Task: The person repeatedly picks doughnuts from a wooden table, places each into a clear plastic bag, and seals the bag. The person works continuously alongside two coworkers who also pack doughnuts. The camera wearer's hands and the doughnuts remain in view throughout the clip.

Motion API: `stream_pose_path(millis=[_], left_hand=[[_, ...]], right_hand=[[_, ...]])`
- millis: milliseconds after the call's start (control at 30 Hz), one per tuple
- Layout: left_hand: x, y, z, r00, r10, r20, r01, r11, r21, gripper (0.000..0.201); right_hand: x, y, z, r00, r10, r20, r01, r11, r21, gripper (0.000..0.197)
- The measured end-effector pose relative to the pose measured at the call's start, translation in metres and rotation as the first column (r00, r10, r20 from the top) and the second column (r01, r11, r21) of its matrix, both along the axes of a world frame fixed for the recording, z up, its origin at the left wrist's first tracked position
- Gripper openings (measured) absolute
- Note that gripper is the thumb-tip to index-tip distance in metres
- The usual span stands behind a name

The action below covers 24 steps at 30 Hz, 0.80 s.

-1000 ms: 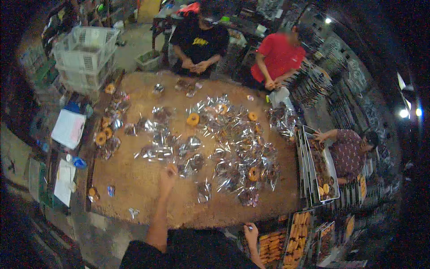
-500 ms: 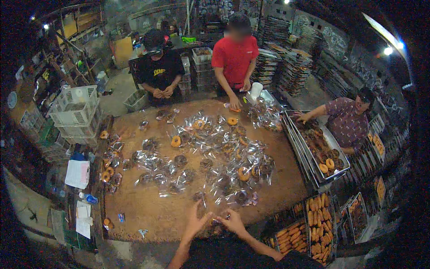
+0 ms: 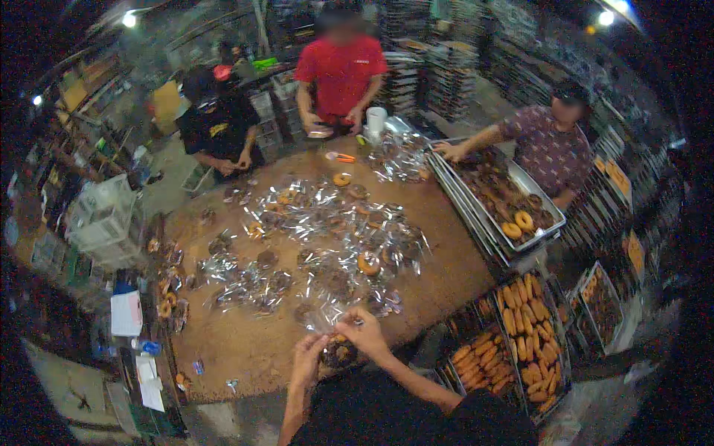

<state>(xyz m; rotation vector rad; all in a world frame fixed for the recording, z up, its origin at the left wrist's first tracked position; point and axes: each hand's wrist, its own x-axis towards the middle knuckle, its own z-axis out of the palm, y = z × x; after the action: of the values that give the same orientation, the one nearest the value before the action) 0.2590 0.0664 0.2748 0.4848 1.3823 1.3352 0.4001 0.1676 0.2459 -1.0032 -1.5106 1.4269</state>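
At the table's near edge, my left hand [image 3: 305,358] has its fingers pinched at the lower edge of a clear plastic bag [image 3: 321,320]. My right hand [image 3: 366,336] is closed at the same bag from the right, its thumb and fingers curled together. Blur hides exactly how each grips it. Just below my hands sit dark chocolate doughnuts [image 3: 339,354], partly covered by my right wrist. Beyond my fingers, many doughnuts in shiny clear wrappers [image 3: 327,212] spread over the brown table [image 3: 245,353]. A plain ring doughnut [image 3: 368,263] shows among them.
Opposite stand a person in red [image 3: 341,78] and a person in black [image 3: 217,123]. At right, another person [image 3: 554,141] reaches into a metal tray [image 3: 554,217] of doughnuts. Trays of long pastries [image 3: 526,316] lie at near right; crates [image 3: 104,215] and papers [image 3: 126,314] line the left.
The view has turned right. My right hand has risen over the doughnuts, and my hands now meet at the plastic bag. The person in red has lifted something from the table.
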Motion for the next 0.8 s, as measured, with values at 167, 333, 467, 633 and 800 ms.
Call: stream_pose_path(millis=[167,333,467,633,800], left_hand=[[0.009,0.002,0.007,0.987,0.135,-0.085,-0.133,0.991,0.033,0.021],[0.017,-0.003,-0.005,0.995,0.035,-0.095,-0.039,0.999,-0.036,0.023],[0.007,-0.007,-0.024,0.954,-0.137,-0.266,0.111,0.987,-0.113,0.027],[0.004,0.0,-0.035,0.986,0.138,-0.091,-0.121,0.977,0.173,0.016],[0.027,-0.003,-0.024,0.827,0.097,-0.553,-0.023,0.99,0.14,0.011]], right_hand=[[0.011,-0.013,0.02,0.959,-0.222,0.176,0.124,0.887,0.444,0.044],[0.019,-0.023,0.009,0.973,0.1,0.209,-0.16,0.943,0.291,0.04],[0.019,-0.018,-0.018,0.89,0.454,0.04,-0.448,0.888,-0.105,0.033],[0.02,-0.021,-0.033,0.939,0.283,-0.193,-0.316,0.934,-0.169,0.024],[0.017,-0.028,-0.027,0.946,0.262,-0.193,-0.321,0.844,-0.429,0.024]])
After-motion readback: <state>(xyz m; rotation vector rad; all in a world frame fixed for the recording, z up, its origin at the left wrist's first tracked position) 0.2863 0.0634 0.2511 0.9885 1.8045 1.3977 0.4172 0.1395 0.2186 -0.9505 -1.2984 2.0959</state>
